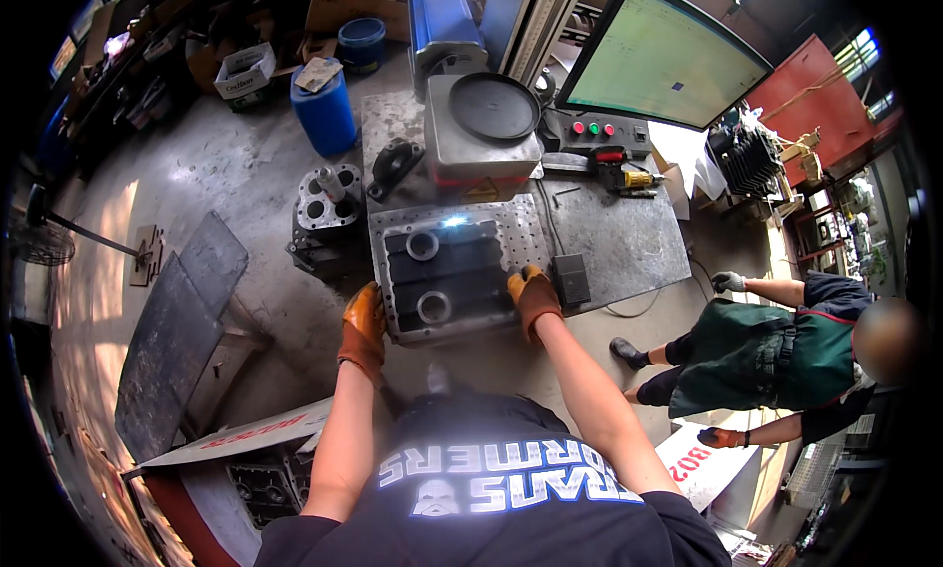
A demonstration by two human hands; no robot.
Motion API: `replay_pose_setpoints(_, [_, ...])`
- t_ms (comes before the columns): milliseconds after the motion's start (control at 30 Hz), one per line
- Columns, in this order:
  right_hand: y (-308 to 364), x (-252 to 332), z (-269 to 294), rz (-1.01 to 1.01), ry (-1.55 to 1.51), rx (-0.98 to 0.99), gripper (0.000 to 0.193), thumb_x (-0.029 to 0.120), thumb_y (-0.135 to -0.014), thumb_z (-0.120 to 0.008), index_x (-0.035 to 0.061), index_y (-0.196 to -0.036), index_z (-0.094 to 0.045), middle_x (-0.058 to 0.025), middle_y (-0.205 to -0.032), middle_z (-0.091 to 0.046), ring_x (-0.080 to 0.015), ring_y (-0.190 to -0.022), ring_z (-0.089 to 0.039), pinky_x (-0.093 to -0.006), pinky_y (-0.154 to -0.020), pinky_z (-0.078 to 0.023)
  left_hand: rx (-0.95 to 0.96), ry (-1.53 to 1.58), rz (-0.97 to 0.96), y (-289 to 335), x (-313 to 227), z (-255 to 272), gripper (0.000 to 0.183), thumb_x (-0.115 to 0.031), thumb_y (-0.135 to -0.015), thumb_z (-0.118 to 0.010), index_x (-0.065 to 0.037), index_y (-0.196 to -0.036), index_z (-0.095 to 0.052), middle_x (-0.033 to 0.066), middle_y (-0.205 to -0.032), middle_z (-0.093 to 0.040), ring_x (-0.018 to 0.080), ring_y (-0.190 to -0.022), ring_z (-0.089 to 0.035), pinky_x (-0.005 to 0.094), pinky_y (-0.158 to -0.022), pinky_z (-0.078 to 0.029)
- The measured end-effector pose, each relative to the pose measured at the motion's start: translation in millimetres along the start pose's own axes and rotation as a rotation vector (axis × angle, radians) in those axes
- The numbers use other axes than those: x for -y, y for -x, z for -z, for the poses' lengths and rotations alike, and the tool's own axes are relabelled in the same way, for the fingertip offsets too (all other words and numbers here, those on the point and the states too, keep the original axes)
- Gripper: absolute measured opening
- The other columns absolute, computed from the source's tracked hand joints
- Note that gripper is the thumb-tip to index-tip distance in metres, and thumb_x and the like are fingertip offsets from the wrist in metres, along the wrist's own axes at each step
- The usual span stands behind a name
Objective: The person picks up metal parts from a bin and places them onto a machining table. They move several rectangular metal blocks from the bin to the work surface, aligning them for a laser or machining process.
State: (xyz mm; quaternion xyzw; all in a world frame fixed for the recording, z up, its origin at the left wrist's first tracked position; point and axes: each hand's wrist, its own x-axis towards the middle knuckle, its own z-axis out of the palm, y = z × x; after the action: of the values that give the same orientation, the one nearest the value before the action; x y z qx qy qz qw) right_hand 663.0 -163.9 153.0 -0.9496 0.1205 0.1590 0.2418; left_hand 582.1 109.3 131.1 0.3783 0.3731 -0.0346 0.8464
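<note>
"Orange work gloves cover both hands; what does the left hand (361,329) touch?"

"Its partly curled grip meets the near left edge of the metal casting (460,280), the one with a dark middle and two round openings. How firmly it closes, I can't tell."

"And the right hand (533,297)?"

"At the casting's right edge, fingers bent. Again, I can't tell how tight that grip is."

"So where's the casting?"

"Lying on the near left part of the table (638,235), with a bright spot of light at its far edge. Just right of the right hand sits a black box (571,278)."

"Farther back?"

"A silver machine housing (476,155) carrying a round black disc (494,106). Left of the table stands an engine block (329,211) with round holes."
</note>
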Motion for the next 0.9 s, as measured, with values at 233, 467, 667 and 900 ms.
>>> replay_pose_setpoints(233, [-8.6, -11.2, -6.3, 0.012, 0.023, 0.033, 0.045, 0.032, -0.079, -0.054, 0.0021, -0.113, -0.053, -0.0213, -0.112, -0.054, -0.0340, -0.106, -0.050, -0.0373, -0.088, -0.040, -0.004, 0.061, 0.009, -5.0, 3.4, 3.2, 0.043, -0.027, -0.082, -0.057, -0.008, -0.119, -0.048, 0.0061, -0.115, -0.053, 0.0167, -0.099, -0.052, 0.0295, -0.085, -0.040])
replay_pose_setpoints(467, [-7.4, -7.3, -10.5, -0.034, 0.034, 0.003, 0.046, 0.032, -0.079, -0.054, 0.0029, -0.114, -0.052, -0.0201, -0.114, -0.053, -0.0330, -0.108, -0.049, -0.0363, -0.090, -0.039, 0.023, 0.065, -0.012, -6.9, 4.8, 5.4, 0.041, -0.026, -0.083, -0.056, -0.007, -0.118, -0.048, 0.0071, -0.115, -0.053, 0.0180, -0.101, -0.053, 0.0297, -0.085, -0.040])
replay_pose_setpoints(667, [-6.9, -5.8, -7.7, -0.041, 0.093, 0.055, 0.046, 0.032, -0.079, -0.054, 0.0031, -0.115, -0.051, -0.0207, -0.115, -0.053, -0.0323, -0.110, -0.048, -0.0358, -0.091, -0.039, -0.020, 0.049, -0.017, -3.4, 3.0, -0.2, 0.039, -0.027, -0.086, -0.050, -0.006, -0.119, -0.046, 0.0069, -0.113, -0.055, 0.0162, -0.094, -0.055, 0.0248, -0.078, -0.042])
replay_pose_setpoints(900, [-17.5, -12.2, -1.9, 0.013, -0.008, 0.043, 0.044, 0.036, -0.076, -0.053, -0.0020, -0.098, -0.059, -0.0242, -0.098, -0.059, -0.0358, -0.096, -0.056, -0.0383, -0.082, -0.044, -0.030, -0.022, 0.003, -30.5, 14.1, 11.4, 0.043, -0.033, -0.084, -0.050, -0.005, -0.116, -0.048, 0.0082, -0.113, -0.054, 0.0197, -0.099, -0.053, 0.0323, -0.078, -0.044])
